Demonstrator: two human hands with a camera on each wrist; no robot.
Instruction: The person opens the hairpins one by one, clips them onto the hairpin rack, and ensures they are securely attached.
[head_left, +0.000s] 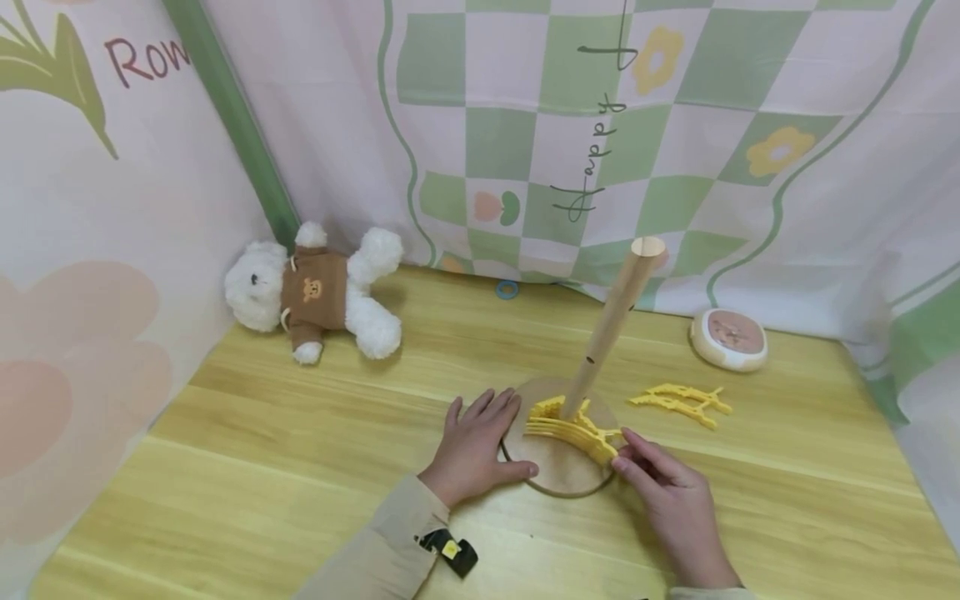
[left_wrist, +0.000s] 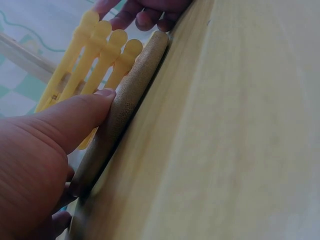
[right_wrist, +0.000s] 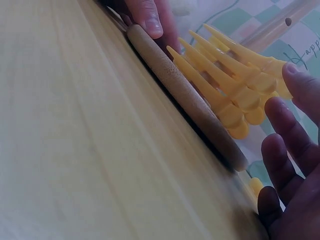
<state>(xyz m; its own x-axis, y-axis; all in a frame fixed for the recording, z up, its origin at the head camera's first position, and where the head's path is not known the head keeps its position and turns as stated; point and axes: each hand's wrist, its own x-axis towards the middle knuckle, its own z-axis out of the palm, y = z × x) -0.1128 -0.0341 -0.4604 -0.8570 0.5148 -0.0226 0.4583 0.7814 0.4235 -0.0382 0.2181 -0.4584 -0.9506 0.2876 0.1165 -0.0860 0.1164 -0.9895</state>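
Note:
A round wooden base point(head_left: 558, 473) with an upright wooden post point(head_left: 611, 325) sits on the table. Curved yellow plastic pieces point(head_left: 573, 435) are stacked in layers above the base, around the foot of the post. My left hand point(head_left: 480, 450) rests at the base's left side with fingers spread, its thumb point(left_wrist: 82, 115) lying on the rim. At the stack's right end, my right hand point(head_left: 671, 492) pinches the tip of a yellow branch-like piece point(right_wrist: 265, 62) between thumb and index finger. Its other fingers point(right_wrist: 277, 152) hang loosely beside the base.
Loose yellow branched pieces point(head_left: 678, 402) lie on the table point(head_left: 300, 467) right of the post. A white plush toy in a brown shirt point(head_left: 318, 287) lies at back left. At the back are a small blue ring point(head_left: 507, 289) and a rounded white device point(head_left: 729, 339), before a checkered curtain point(head_left: 502, 142).

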